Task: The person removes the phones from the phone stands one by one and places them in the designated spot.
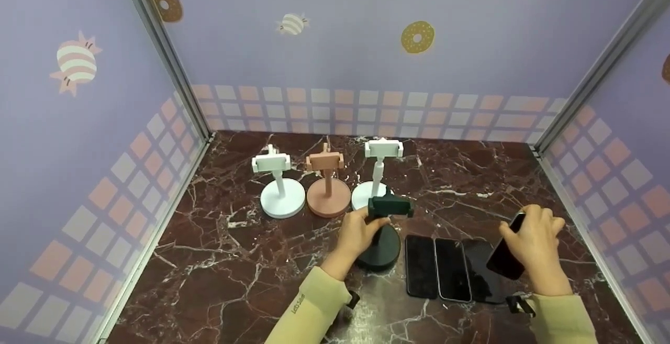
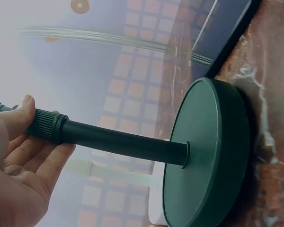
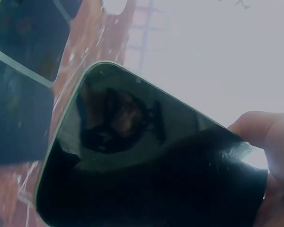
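A dark green phone stand [image 1: 381, 252] stands on the table, its clamp facing forward. My left hand [image 1: 356, 233] grips its stem; in the left wrist view the thumb and fingers close round the ribbed collar [image 2: 43, 125] above the round base [image 2: 206, 156]. At the right, my right hand [image 1: 538, 236] holds a smartphone [image 1: 505, 261] tilted above the table. Its dark glossy screen [image 3: 151, 161] fills much of the right wrist view, with the thumb on one edge. Between the hands, three dark phones lie side by side: one [image 1: 421, 268], a silver-edged one [image 1: 453, 270] and another [image 1: 482, 276].
Behind the left hand stand a white phone stand [image 1: 282, 198], a pinkish-brown one [image 1: 330, 197] and a taller white one [image 1: 364, 196], partly hidden by the green clamp. Purple patterned panels [image 1: 356, 61] enclose the dark red marbled table [image 1: 209, 281] at the back and sides.
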Available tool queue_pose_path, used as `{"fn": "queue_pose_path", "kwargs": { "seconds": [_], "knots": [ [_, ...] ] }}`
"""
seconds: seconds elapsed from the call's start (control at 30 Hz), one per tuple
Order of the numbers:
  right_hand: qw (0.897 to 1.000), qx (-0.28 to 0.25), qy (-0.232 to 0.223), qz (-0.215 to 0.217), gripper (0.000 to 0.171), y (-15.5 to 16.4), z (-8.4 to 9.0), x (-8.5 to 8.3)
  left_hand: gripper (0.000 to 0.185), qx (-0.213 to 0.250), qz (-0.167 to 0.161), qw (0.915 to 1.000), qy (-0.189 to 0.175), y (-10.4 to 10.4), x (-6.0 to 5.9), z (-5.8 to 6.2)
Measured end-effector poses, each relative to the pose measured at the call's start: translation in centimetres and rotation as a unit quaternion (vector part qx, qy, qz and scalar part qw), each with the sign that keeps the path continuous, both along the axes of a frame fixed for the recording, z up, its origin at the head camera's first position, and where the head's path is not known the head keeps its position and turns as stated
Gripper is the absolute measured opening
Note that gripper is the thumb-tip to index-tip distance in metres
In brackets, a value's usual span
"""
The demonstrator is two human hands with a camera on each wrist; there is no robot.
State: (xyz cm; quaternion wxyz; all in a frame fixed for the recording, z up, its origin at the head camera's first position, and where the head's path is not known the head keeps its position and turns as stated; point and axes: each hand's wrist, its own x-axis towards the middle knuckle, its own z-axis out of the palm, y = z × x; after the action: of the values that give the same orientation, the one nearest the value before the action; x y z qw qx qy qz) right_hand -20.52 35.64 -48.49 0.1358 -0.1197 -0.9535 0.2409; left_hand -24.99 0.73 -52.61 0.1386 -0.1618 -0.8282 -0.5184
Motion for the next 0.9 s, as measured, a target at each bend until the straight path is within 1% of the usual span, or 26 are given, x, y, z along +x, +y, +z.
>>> {"fn": "queue_pose_path", "kwargs": {
  "seconds": [0.1, 0.23, 0.37, 0.57, 0.73, 0.9],
  "knots": [
    [0.999, 0.004, -0.036, 0.007, 0.054, 1.4, -0.3, -0.4, 0.020, -0.002, -0.011, 0.9998, 0.016, 0.4, -0.3, 0.8],
    [0.996, 0.025, -0.078, 0.039, 0.057, 3.1, -0.9, -0.7, 0.021, -0.009, -0.026, 0.9989, 0.038, 1.1, -0.9, 1.9],
    [0.990, 0.045, -0.116, 0.068, 0.056, 4.4, -1.6, -1.1, 0.022, -0.008, -0.046, 0.9982, 0.037, 2.2, -1.5, 3.1],
    [0.982, 0.056, -0.159, 0.089, 0.056, 5.7, -2.9, -1.7, 0.021, -0.007, -0.069, 0.9970, 0.033, 4.1, -3.0, 4.6],
    [0.973, 0.060, -0.195, 0.111, 0.059, 6.4, -4.0, -2.1, 0.023, -0.015, -0.069, 0.9971, 0.030, 5.8, -4.3, 5.3],
    [0.965, 0.061, -0.217, 0.132, 0.063, 6.9, -4.9, -2.6, 0.022, -0.029, -0.059, 0.9969, 0.045, 7.6, -5.7, 5.3]
  ]
}}
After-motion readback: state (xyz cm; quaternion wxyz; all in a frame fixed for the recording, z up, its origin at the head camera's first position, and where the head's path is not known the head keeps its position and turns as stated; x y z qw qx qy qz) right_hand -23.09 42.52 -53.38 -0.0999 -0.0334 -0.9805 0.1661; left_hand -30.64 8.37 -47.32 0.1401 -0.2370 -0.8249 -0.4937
